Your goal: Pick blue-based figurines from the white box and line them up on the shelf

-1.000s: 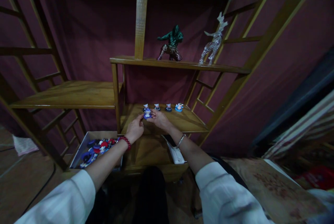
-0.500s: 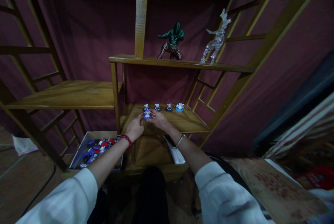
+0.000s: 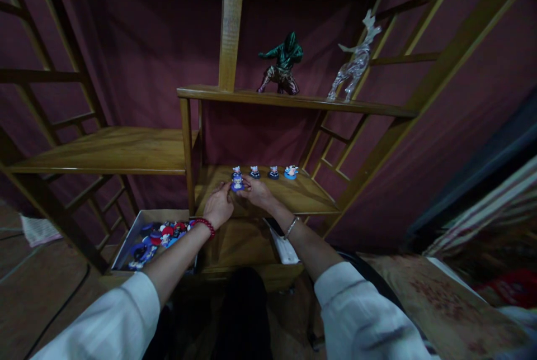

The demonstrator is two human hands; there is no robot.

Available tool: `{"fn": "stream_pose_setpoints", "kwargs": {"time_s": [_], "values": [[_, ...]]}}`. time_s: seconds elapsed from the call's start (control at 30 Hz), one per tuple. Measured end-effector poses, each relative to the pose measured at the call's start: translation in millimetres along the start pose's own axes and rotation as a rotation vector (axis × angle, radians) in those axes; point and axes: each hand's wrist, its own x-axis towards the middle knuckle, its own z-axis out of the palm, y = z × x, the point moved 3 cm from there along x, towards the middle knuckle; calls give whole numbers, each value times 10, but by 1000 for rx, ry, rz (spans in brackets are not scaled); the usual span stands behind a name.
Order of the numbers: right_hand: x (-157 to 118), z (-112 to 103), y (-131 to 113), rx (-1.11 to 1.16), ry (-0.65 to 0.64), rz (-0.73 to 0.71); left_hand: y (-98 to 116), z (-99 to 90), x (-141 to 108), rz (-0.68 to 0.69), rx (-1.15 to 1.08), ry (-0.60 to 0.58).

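A small purple figurine stands upright on the lower right shelf, between my two hands. My left hand has its fingertips closed at the figurine's left side. From the right, the fingers of my right hand pinch the same figurine's edge. Directly behind it is a small dark-based figurine, partly covered. Further right in that row are a second dark-based figurine, a third and one on a blue base.
An open box of several small figures sits at the lower left. A white object lies below the shelf at right. On the upper shelf stand a green crouching statue and a clear deer figure.
The view has shifted slightly. The fingers of my left hand have lifted and bunched a little beside the purple figurine, which has hardly moved. My right hand stays at its side.
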Motion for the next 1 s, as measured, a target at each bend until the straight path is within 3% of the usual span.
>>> {"fn": "stream_pose_setpoints", "kwargs": {"time_s": [0.33,0.6,1.0], "values": [[-60,-52,-110,-34,-11,27,-47,21,8,112,184,-8],[-13,-95,-28,48,-30,51,-59,15,-6,72,118,7],[50,-90,30,-36,24,-5,-26,44,-39,251,567,-52]]}}
